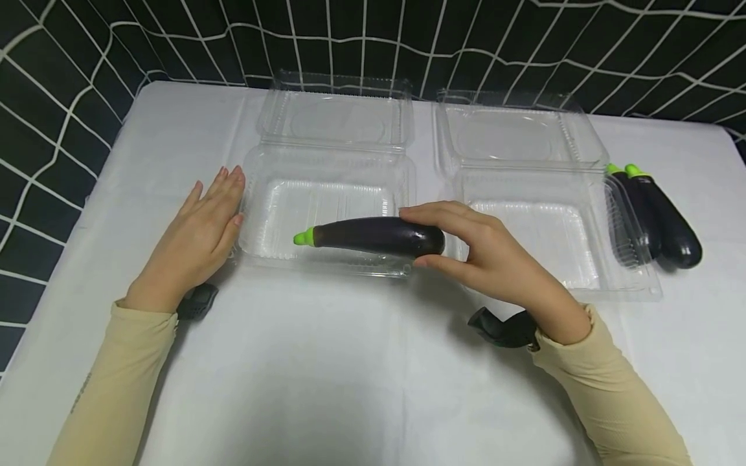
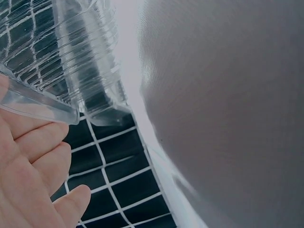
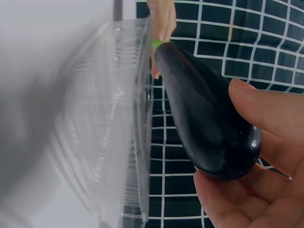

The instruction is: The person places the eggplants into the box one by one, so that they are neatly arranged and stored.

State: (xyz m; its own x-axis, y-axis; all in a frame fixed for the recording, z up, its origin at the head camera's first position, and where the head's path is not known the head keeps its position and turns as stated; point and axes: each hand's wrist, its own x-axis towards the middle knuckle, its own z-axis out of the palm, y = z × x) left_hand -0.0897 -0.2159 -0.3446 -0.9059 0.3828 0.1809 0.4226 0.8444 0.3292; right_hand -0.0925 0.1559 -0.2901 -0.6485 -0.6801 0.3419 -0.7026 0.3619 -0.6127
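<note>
My right hand (image 1: 478,249) grips a dark eggplant (image 1: 373,235) by its thick rounded end, its green stem tip pointing left. In the head view the eggplant lies across the front part of the left clear plastic container (image 1: 326,194). The right wrist view shows thumb and fingers around the blunt end of the eggplant (image 3: 204,109), beside the container wall. My left hand (image 1: 201,226) has its fingers extended along the left side of that container. In the left wrist view, straight fingers of the left hand (image 2: 38,161) touch the container's rim (image 2: 38,102).
A second clear container (image 1: 530,239) with its lid raised stands to the right. Two more eggplants (image 1: 664,207) lie at its right side, partly behind its wall. Both lids lean back near a dark cloth (image 1: 373,39) with a white grid. White fabric covers the table (image 1: 326,362).
</note>
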